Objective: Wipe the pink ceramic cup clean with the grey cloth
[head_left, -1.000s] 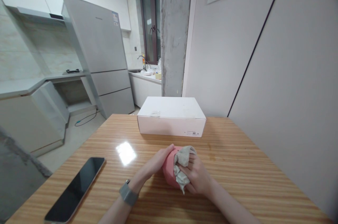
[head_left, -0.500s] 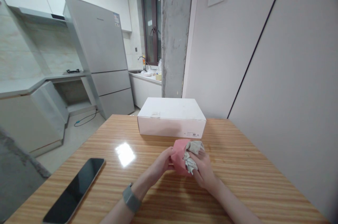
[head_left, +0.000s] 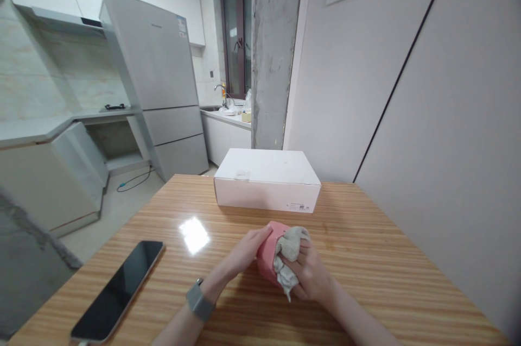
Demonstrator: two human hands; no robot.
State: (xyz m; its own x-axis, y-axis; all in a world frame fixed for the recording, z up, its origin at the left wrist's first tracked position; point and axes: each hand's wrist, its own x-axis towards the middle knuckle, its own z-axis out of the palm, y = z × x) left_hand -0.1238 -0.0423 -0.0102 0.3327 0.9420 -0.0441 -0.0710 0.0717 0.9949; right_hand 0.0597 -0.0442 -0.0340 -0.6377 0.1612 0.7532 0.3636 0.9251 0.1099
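My left hand (head_left: 247,251) is closed around the left side of a pink container (head_left: 267,256), which tilts with its opening toward the right. A crumpled grey-white cloth (head_left: 290,245) is bunched in my right hand (head_left: 311,275) and pressed at the container's opening. Part of the cloth hangs down below the fingers. How far the cloth reaches inside is hidden, as is the container's underside. A grey watch band is around my left wrist.
Behind the hands a white closed box (head_left: 266,194) rests on the wooden table (head_left: 366,281). A black phone (head_left: 120,291) lies at the left, with a cable end at its near edge. A fridge (head_left: 163,63) and a grey pillar (head_left: 274,52) stand beyond the table.
The pink container has come slightly nearer and to the left, and its tilt has changed. My right hand and the cloth have shifted downward, with more cloth hanging below the opening.
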